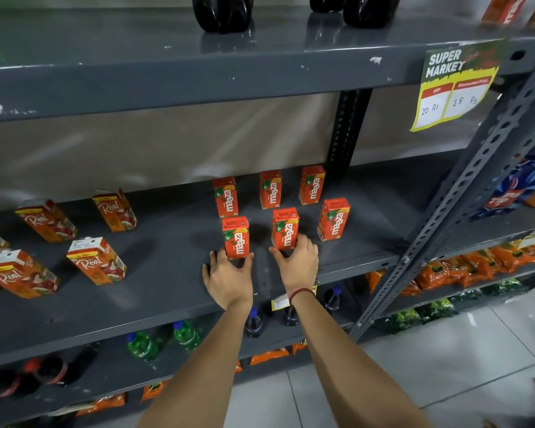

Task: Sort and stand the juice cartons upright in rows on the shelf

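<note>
Head view: each hand's fingers pinch a small orange cardboard Maaza carton, left [236, 237], right [284, 228]; beyond the fingers four stand upright, front row unfinished, Real cartons [96, 261] leftward seem sorted.

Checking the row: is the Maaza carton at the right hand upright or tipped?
Upright. The carton stands on its base on the shelf, top face up, right hand around its lower part.

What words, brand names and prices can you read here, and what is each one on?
"maaza": six upright small cartons; left hand and right hand each hold one.
"Real": larger cartons at left.
"SUPER MARKET", "20 Rs", "18 Rs": price sign on upper shelf edge.
Sign's red headings, cartons' fine print: too blurred.
</note>
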A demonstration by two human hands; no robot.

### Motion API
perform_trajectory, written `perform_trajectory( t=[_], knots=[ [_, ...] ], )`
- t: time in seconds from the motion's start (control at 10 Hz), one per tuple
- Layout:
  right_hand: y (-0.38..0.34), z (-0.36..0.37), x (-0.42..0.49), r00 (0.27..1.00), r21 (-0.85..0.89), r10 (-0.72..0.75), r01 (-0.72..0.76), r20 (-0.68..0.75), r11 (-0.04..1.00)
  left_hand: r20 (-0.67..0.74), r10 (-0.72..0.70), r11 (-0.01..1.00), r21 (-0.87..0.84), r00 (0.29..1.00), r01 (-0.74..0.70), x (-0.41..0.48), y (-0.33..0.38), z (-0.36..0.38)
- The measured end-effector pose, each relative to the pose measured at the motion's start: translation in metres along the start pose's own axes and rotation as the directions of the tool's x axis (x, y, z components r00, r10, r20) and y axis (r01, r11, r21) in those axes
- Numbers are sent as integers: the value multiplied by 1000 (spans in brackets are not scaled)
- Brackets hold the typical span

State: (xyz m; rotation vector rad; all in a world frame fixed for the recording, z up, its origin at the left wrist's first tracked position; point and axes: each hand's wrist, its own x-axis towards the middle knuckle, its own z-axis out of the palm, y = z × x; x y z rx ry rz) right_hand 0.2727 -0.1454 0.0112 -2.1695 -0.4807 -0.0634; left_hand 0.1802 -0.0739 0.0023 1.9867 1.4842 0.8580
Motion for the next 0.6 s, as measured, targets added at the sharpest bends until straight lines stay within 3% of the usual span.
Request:
perform_trajectory(
  t=[0.4,0.6],
  knots=[
    [-3,-1,-1,999,-62,5,-3,39,998,11,-9,999,41,1000,9,-1,-2,1],
    [-4,-8,-6,997,25,29,-31,69,999,43,-9,1000,8,999,8,-3,0,-5]
  ],
)
